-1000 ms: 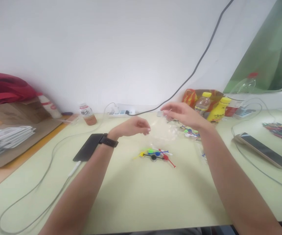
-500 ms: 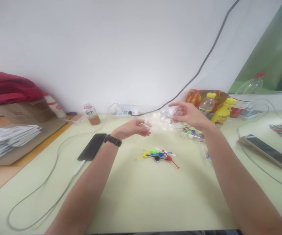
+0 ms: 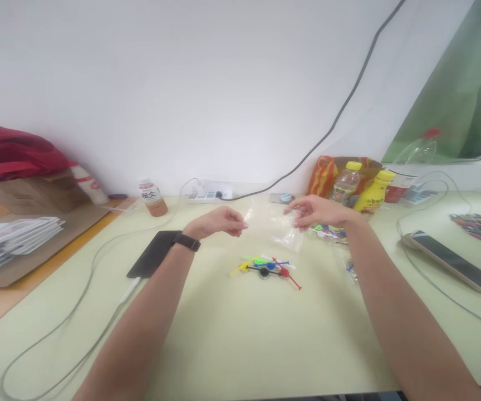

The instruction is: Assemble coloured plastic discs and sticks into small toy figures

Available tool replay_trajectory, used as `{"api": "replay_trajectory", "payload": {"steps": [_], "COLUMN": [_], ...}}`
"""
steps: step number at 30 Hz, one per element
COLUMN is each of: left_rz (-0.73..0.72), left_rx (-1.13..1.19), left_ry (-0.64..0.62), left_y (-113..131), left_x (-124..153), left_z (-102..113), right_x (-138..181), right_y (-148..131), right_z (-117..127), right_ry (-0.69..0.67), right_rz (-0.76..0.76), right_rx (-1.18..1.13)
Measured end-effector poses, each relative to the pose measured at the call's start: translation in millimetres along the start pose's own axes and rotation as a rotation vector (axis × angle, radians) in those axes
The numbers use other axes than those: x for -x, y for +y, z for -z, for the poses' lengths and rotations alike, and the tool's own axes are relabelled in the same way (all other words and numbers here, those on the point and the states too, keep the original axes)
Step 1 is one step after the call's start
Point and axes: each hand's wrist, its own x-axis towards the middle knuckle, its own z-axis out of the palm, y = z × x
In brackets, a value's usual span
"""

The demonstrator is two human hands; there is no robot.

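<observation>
A clear plastic bag (image 3: 270, 225) is spread out between my two hands above the table. My left hand (image 3: 220, 221), with a dark band on its wrist, pinches the bag's left edge. At the bag's right side is my right hand (image 3: 313, 211); its index finger stands out while the thumb and other fingers close on the plastic. Nearer to me lies a small group of plastic spinner arrows (image 3: 264, 272) in black, red, blue, yellow, green and white. Bags of similar coloured pieces (image 3: 328, 231) lie partly behind my right hand and wrist.
A black phone (image 3: 152, 253) with a charging cable lies by my left wrist. Another phone (image 3: 451, 260) is at the right. Drink bottles (image 3: 372, 195) stand behind my right hand, one more (image 3: 152, 197) at the back left. A power strip (image 3: 207, 195) lies along the wall.
The bag, bunched up before, is now opened out flatter and hangs lower between my hands. My right hand has come down a little. The spinner arrows stay put.
</observation>
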Motion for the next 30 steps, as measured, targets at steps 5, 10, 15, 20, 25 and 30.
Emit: {"api": "replay_trajectory", "payload": {"steps": [5, 10, 15, 20, 25, 30], "left_rz": [-0.079, -0.147, -0.150, -0.093, -0.414, -0.689], "left_rx": [-0.110, -0.171, -0.203, -0.239, -0.367, -0.595], "left_ry": [0.045, 0.148, 0.119, 0.209, 0.632, 0.445], "left_y": [11.6, 13.4, 10.7, 5.5, 17.8, 51.8], "left_x": [2.1, -3.7, 1.3, 1.3, -11.6, -4.0], "left_z": [-6.9, -11.3, -0.9, 7.7, -22.5, -69.5], "right_x": [1.8, 1.2, 4.3, 9.7, 11.3, 6.9], "right_y": [-3.2, -3.5, -0.5, -4.7, -13.8, -22.3], "right_z": [1.8, 0.7, 4.3, 6.2, -1.1, -10.6], "right_ry": [-0.133, -0.156, -0.208, -0.158, -0.119, -0.007], "right_rz": [0.015, 0.029, 0.007, 0.004, 0.013, 0.043], "right_rx": [0.085, 0.109, 0.070, -0.028, -0.104, -0.131]}}
